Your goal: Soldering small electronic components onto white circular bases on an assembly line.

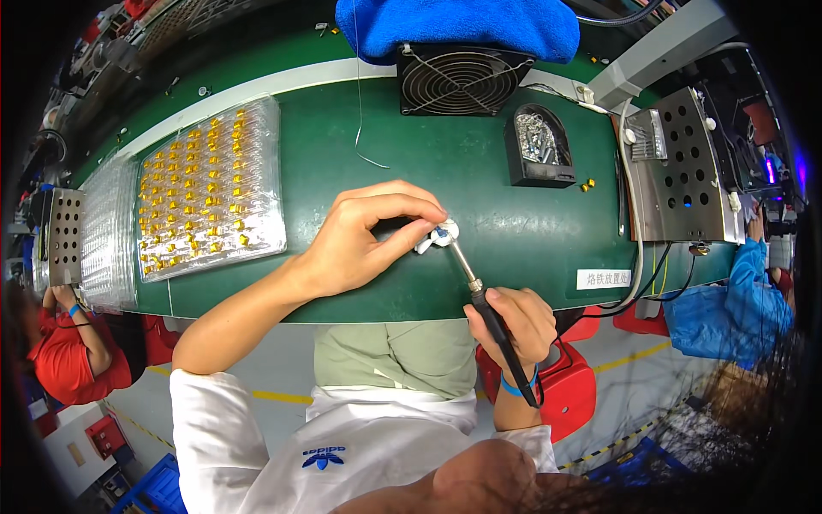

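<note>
My left hand (347, 240) is closed, thumb and fingertips pinching a small white part with a bit of blue (445, 233) just above the green table mat (342, 137). Its finer details are too small to make out. In my right hand (527, 321) is a soldering iron (493, 330) with a black handle, gripped like a pen over the table's near edge. The iron's metal shaft slants up and left, its tip at or very near the white part; whether they touch I cannot tell.
To the left lies a clear tray (272, 171) of yellow parts beside stacked clear trays (107, 231). A black fan (462, 81) stands at the back under a blue towel (462, 30). Rightward are a black bin (538, 177) of metal pieces and a perforated metal box (659, 206) with cables.
</note>
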A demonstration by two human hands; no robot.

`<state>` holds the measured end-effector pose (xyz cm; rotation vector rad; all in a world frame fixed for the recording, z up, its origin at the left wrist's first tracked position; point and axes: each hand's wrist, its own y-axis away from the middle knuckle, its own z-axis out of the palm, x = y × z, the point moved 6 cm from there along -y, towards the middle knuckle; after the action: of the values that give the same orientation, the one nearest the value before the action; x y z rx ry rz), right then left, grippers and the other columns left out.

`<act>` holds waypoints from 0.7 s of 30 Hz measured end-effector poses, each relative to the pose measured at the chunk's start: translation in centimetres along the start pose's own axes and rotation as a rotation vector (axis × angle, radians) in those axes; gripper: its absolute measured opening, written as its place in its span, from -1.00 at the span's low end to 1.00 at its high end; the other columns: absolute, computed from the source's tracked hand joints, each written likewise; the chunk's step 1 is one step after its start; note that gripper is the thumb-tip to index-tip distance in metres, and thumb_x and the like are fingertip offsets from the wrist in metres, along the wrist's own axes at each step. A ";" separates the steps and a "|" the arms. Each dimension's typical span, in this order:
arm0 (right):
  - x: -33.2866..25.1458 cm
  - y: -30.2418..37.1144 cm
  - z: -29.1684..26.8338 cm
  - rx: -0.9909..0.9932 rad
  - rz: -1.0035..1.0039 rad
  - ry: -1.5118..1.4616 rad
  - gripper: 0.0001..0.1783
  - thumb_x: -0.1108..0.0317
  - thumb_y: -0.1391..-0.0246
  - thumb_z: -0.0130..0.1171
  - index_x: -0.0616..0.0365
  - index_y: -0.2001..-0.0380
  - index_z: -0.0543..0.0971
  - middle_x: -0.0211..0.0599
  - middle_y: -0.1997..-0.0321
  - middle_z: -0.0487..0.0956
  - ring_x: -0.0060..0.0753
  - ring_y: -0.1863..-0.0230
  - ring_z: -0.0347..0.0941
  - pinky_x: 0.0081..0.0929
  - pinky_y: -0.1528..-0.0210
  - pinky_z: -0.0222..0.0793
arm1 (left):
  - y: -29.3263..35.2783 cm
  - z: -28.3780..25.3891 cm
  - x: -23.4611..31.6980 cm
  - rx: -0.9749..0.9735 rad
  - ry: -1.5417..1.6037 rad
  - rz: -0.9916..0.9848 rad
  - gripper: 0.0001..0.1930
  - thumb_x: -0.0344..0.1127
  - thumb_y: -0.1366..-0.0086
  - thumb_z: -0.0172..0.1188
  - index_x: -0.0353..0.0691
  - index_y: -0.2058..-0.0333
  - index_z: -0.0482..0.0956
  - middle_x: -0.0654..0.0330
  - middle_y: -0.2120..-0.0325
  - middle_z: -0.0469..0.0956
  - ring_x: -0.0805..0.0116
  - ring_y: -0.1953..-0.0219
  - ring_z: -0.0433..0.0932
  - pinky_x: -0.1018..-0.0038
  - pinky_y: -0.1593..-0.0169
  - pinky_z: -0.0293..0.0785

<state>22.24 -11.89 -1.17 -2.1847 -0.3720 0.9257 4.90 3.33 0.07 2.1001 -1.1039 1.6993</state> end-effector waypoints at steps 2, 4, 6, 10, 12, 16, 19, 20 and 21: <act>0.0 0.0 0.0 -0.003 0.003 -0.002 -0.57 0.45 0.19 0.61 0.28 0.20 0.67 -0.13 0.43 0.66 -0.29 0.57 0.52 -0.47 0.55 0.36 | 0.0 0.0 0.0 0.000 -0.022 0.015 -0.81 -0.66 -0.31 0.26 -0.38 0.13 0.71 0.04 0.13 0.69 0.28 0.11 0.68 0.44 0.03 0.63; 0.0 0.1 0.0 -0.006 0.005 -0.005 -0.57 0.45 0.19 0.61 0.28 0.20 0.67 -0.13 0.43 0.66 -0.28 0.57 0.53 -0.47 0.55 0.36 | 0.0 0.1 0.0 0.008 -0.036 0.034 -0.81 -0.66 -0.30 0.27 -0.37 0.13 0.71 0.04 0.15 0.70 0.26 0.13 0.69 0.43 0.05 0.63; 0.0 0.1 0.1 -0.002 -0.003 -0.005 -0.56 0.46 0.19 0.61 0.27 0.19 0.66 -0.14 0.43 0.66 -0.28 0.57 0.53 -0.47 0.55 0.37 | 0.0 0.1 0.0 0.010 -0.042 0.037 -0.81 -0.66 -0.29 0.27 -0.37 0.13 0.71 0.04 0.16 0.70 0.26 0.13 0.69 0.43 0.06 0.64; -0.1 0.1 0.1 -0.005 -0.010 -0.003 -0.56 0.46 0.19 0.60 0.26 0.19 0.66 -0.15 0.43 0.66 -0.28 0.57 0.53 -0.48 0.54 0.37 | 0.0 0.0 0.0 0.008 -0.054 0.043 -0.81 -0.66 -0.30 0.26 -0.38 0.14 0.71 0.03 0.15 0.70 0.26 0.13 0.69 0.43 0.06 0.64; -0.1 0.1 0.2 -0.021 -0.018 0.013 -0.57 0.45 0.18 0.60 0.27 0.19 0.66 -0.14 0.42 0.67 -0.28 0.56 0.54 -0.48 0.55 0.37 | 0.1 0.0 -0.1 0.007 -0.049 0.041 -0.81 -0.66 -0.30 0.26 -0.38 0.13 0.71 0.03 0.14 0.70 0.26 0.12 0.69 0.43 0.05 0.64; 0.0 0.4 -0.2 0.030 -0.011 -0.020 -0.57 0.43 0.12 0.59 0.29 0.17 0.64 -0.11 0.43 0.66 -0.26 0.56 0.56 -0.46 0.54 0.41 | 0.0 0.1 -0.1 -0.006 -0.036 0.021 -0.80 -0.67 -0.31 0.24 -0.40 0.12 0.70 0.01 0.12 0.68 0.26 0.11 0.69 0.43 0.03 0.65; 0.3 0.6 -0.6 0.076 0.044 -0.049 -0.57 0.40 0.07 0.58 0.32 0.15 0.63 -0.09 0.44 0.64 -0.23 0.55 0.58 -0.43 0.52 0.46 | 0.0 0.1 0.0 -0.012 -0.041 0.018 -0.80 -0.67 -0.32 0.23 -0.41 0.11 0.70 0.01 0.12 0.68 0.27 0.10 0.68 0.42 0.02 0.64; 0.3 0.6 -0.7 0.077 0.043 -0.047 -0.57 0.39 0.05 0.57 0.32 0.15 0.62 -0.10 0.45 0.63 -0.22 0.55 0.59 -0.42 0.51 0.48 | 0.1 0.2 0.0 -0.016 -0.043 0.019 -0.80 -0.67 -0.32 0.23 -0.41 0.11 0.70 0.01 0.12 0.68 0.27 0.10 0.68 0.42 0.02 0.64; 0.3 0.7 -0.7 0.078 0.043 -0.046 -0.57 0.39 0.04 0.56 0.33 0.14 0.62 -0.10 0.45 0.63 -0.21 0.55 0.59 -0.42 0.50 0.49 | 0.1 0.2 0.0 -0.013 -0.052 0.025 -0.80 -0.66 -0.32 0.23 -0.41 0.11 0.70 0.01 0.12 0.68 0.28 0.11 0.68 0.43 0.02 0.64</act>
<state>22.95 -12.55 -1.49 -2.1106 -0.3067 0.9989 4.97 3.17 0.02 2.1430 -1.1572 1.6521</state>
